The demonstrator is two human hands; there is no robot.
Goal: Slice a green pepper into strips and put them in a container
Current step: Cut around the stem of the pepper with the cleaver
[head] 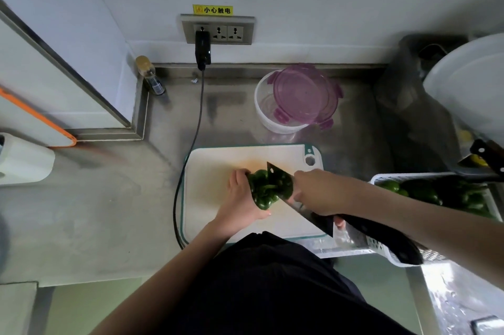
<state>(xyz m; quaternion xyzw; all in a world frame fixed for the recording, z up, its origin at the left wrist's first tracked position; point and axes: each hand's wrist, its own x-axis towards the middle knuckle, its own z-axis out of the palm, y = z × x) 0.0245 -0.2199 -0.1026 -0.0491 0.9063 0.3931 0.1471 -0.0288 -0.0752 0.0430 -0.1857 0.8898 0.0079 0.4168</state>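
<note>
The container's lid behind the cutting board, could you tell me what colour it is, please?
Translucent purple lid, lying askew on the clear container; head view.

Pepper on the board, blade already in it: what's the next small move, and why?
Probably press the knife straight down to finish the cut. Its blade sits in the top of the green pepper, which the left hand steadies on the cutting board, and the right hand grips the handle. No strips are visible yet, and the container behind looks empty.
</note>
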